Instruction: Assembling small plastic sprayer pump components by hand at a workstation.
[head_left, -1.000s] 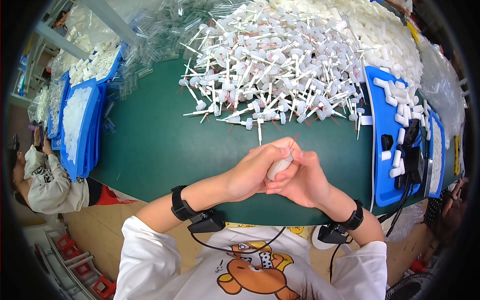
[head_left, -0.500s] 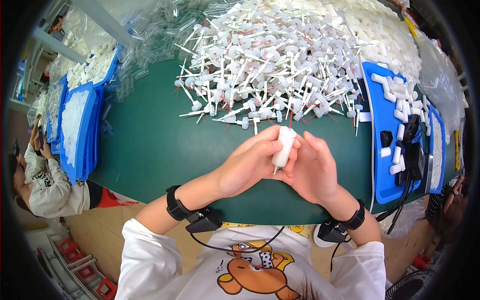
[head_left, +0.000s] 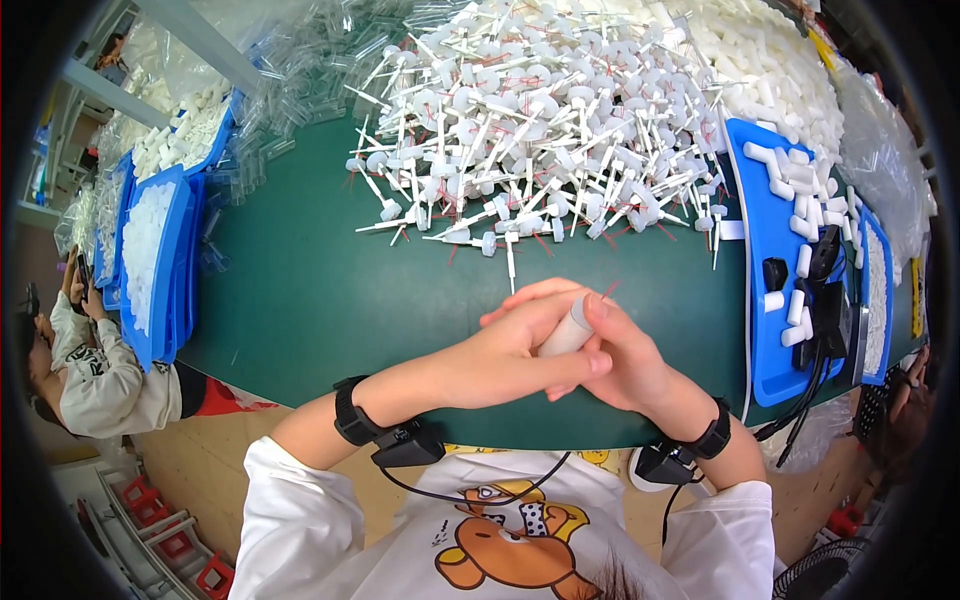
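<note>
Over the near part of the green table, my two hands are closed together around a white plastic tube (head_left: 562,340), tilted with its upper end to the right. My left hand (head_left: 495,355) wraps the tube, its thumb lying across the lower part. On the greyish cap at the top presses the thumb of my right hand (head_left: 637,368), whose other fingers are partly hidden behind. A thin red thread (head_left: 611,288) sticks out beside that thumb. Just beyond my hands lies one white stem piece (head_left: 511,262), at the edge of a big pile of similar stemmed caps (head_left: 540,130) with red threads.
A blue tray (head_left: 765,360) at right holds white cylinders and black devices with cables. White cylinders (head_left: 770,70) are heaped behind it. Clear tubes (head_left: 310,65) lie at the far left. Stacked blue trays (head_left: 180,270) stand left, near another person (head_left: 115,375).
My hands have come nearer and closed over the tube. It has tilted to the right, and my right thumb now rests on its cap.
</note>
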